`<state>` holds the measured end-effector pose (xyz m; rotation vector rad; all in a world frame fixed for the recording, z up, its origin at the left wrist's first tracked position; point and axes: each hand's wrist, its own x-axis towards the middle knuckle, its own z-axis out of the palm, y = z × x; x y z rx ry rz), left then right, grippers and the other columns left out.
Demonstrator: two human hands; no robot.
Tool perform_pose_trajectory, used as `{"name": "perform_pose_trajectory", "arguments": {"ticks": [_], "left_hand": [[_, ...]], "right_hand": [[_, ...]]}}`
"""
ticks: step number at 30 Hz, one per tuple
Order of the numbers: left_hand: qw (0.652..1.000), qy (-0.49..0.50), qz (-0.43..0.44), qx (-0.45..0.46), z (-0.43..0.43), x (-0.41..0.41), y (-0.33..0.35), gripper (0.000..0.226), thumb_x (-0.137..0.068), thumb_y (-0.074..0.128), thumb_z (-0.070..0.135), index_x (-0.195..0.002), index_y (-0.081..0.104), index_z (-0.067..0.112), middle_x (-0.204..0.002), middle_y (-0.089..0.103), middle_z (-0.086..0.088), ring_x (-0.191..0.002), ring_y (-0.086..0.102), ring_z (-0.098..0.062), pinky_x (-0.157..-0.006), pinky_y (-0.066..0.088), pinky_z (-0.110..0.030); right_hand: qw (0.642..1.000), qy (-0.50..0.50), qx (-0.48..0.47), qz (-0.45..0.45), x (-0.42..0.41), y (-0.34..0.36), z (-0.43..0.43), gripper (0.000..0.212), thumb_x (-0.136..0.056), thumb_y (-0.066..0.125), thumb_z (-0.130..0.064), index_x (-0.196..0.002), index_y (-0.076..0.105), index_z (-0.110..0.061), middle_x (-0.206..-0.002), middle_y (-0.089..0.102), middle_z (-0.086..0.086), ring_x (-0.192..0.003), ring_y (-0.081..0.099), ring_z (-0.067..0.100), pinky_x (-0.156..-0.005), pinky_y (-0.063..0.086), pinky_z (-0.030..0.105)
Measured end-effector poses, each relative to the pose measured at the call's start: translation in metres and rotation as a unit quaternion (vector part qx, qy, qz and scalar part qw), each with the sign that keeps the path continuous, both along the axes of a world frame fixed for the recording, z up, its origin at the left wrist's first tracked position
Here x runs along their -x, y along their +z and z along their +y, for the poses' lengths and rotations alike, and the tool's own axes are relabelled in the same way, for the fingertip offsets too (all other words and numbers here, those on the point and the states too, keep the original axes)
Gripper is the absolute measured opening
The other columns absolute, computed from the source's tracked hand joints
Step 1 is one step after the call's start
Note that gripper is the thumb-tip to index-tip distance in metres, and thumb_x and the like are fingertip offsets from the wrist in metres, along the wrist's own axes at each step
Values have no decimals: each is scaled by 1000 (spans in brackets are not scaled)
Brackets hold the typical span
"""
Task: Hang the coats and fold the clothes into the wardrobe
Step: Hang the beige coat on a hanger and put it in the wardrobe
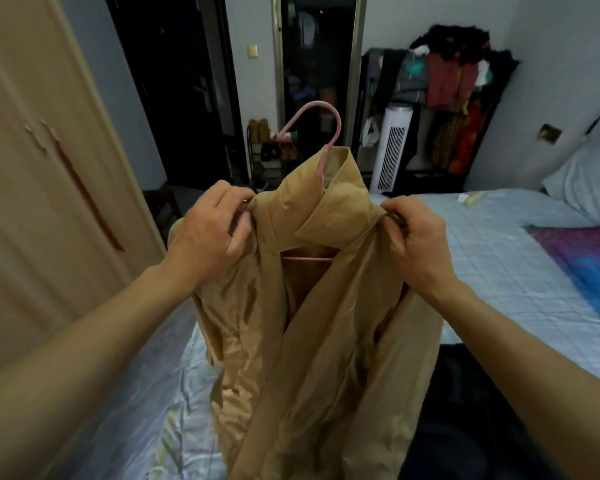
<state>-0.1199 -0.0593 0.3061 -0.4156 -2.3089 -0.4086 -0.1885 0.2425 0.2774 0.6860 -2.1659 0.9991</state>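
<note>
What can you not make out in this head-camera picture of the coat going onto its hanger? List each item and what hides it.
Head view, all items:
- Pink hanger: its shoulders are hidden under the tan coat.
- Coat hem: cut off by the bottom edge.
- Fingertips of the left hand and right hand: curled into the fabric.
- Wardrobe interior: hidden behind its doors.

coat [326, 323]: tan cloth, glossy satin lining | hanger [321, 112]: pink, matt | wardrobe [32, 168]: pale wood
</note>
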Motion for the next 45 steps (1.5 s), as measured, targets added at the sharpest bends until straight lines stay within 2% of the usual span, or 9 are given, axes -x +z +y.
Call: {"name": "perform_pose_trajectory", "arguments": {"ticks": [8, 12, 18, 22, 26, 29, 35, 40, 45], "left_hand": [[996, 2, 87, 4, -3, -64, 55, 16, -92, 60, 6, -109, 59, 4, -98, 55, -10, -87, 46, -8, -79, 34, -16], [993, 22, 115, 12, 7, -103, 81, 17, -90, 63, 4, -106, 61, 1, -97, 57, -14, -86, 52, -18, -79, 33, -17], [989, 54, 136, 37, 40, -175, 113, 16, -92, 61, 7, -107, 61, 0, -97, 58, -15, -85, 53, -22, -78, 35, -21], [984, 88, 141, 58, 62, -226, 121, 18, -92, 54, 5, -108, 60, 1, -96, 57, -12, -85, 51, -17, -79, 33, -18], [980, 126, 131, 79, 72, -275, 121, 16, -95, 54, 4, -109, 60, 2, -95, 54, -9, -86, 45, -8, -81, 32, -11], [974, 169, 122, 86, 68, -314, 123, 15, -94, 59, 7, -109, 61, 4, -95, 53, -6, -86, 43, -4, -82, 31, -5], [957, 234, 143, 90, 49, -394, 138, 11, -95, 58, 14, -106, 58, 13, -95, 43, 11, -80, 41, -4, -72, 34, -16], [932, 323, 142, 82, 22, -459, 146, 10, -95, 56, 14, -104, 59, 12, -93, 47, 4, -79, 47, -12, -70, 37, -22], [931, 336, 106, 90, -5, -527, 151, 10, -95, 57, 11, -105, 59, 9, -95, 46, 7, -80, 46, -10, -70, 39, -24]], "right_hand": [[998, 1, -9, 66, -60, 76, 0, 9, -94, 57, -10, -99, 64, -11, -95, 62, 1, -85, 57, 11, -78, 49, 29], [996, 15, -10, 90, -94, 106, 9, 7, -95, 56, -13, -98, 62, -15, -93, 58, -4, -83, 53, 7, -76, 44, 21], [993, 49, -5, 104, -137, 132, 32, 8, -95, 57, -11, -100, 63, -9, -94, 60, 4, -84, 55, 14, -75, 45, 24], [990, 91, 6, 103, -159, 134, 45, 9, -94, 57, -7, -100, 63, -11, -93, 58, 1, -83, 50, 6, -74, 37, 7], [983, 155, 15, 94, -176, 126, 44, 11, -95, 57, -7, -102, 63, -12, -93, 57, -3, -82, 51, 4, -74, 37, 4], [973, 208, 27, 90, -192, 123, 30, 12, -94, 57, -7, -100, 62, -16, -91, 58, -5, -80, 52, 1, -74, 37, 4], [945, 313, 54, 80, -236, 136, -21, 17, -90, 63, -7, -99, 63, -21, -89, 61, -6, -83, 60, 2, -74, 47, 14], [907, 414, 11, 79, -286, 158, -69, 24, -88, 66, -5, -110, 65, -15, -92, 64, -4, -86, 62, 0, -78, 45, 9], [879, 463, -31, 108, -347, 169, -128, 23, -92, 59, 0, -112, 66, -8, -101, 65, -1, -94, 62, 8, -86, 49, 24]]}}
